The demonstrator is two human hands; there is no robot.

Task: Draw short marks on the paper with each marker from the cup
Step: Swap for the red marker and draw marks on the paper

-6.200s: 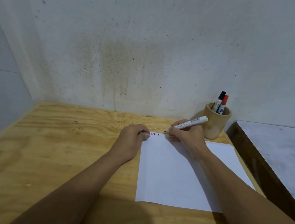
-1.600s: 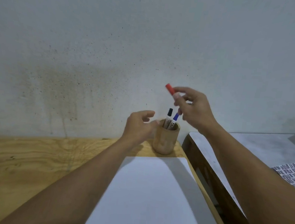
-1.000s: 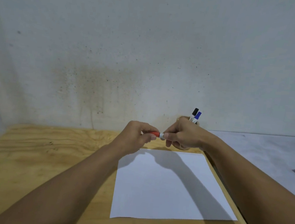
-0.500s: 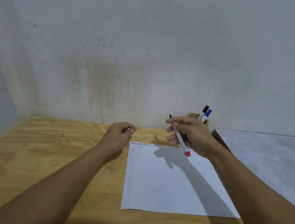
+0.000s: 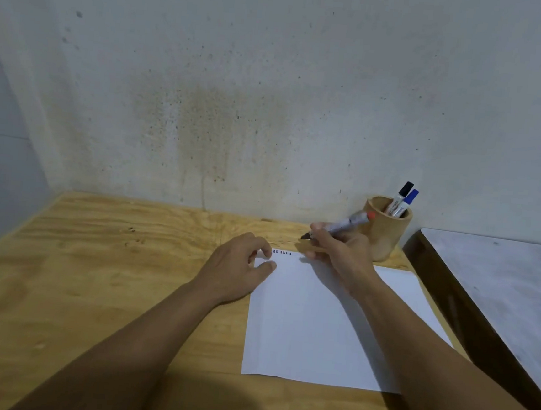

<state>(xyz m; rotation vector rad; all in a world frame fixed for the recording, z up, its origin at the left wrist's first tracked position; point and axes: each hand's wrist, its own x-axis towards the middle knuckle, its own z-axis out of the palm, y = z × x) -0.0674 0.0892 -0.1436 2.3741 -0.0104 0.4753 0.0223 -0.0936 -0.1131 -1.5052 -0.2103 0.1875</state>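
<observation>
Holding the red marker (image 5: 342,226) in a writing pinch, the right hand (image 5: 340,253) hovers at the far edge of the paper (image 5: 317,323). The marker's long axis runs from its red end at about 2 o'clock down to the dark tip at 8 o'clock — the tip is above the table (image 5: 111,256), just beyond the paper's far edge. The row of short marks (image 5: 281,252) lies at about 8 o'clock from the tip, near it. The left hand (image 5: 237,267) rests loosely curled on the paper's far left corner; whether it hides something I cannot tell. The wooden cup (image 5: 386,228), at 2 o'clock from the right hand, contains a black-capped marker (image 5: 400,196) and a blue-capped marker (image 5: 406,202), both leaning right.
</observation>
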